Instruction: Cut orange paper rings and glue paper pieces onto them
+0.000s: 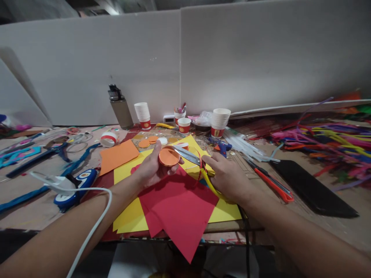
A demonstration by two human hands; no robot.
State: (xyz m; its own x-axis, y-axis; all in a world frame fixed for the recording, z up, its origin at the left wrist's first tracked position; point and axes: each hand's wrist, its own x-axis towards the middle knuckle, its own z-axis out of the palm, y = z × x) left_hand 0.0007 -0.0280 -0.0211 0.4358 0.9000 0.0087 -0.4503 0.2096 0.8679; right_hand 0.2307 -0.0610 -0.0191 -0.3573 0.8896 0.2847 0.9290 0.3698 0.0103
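Left hand (151, 166): grasping orange paper disc (169, 156), frame centre, between thumb (upper left) and fingertips (lower right) | right hand (227, 172): clenched on yellow-handled scissors (189, 156), blade tip at disc's upper-right edge

scissors (189, 156) partly hidden by right hand (227, 173), white cable (92, 232) cut off below

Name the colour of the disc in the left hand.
Orange; the disc shows in the head view.
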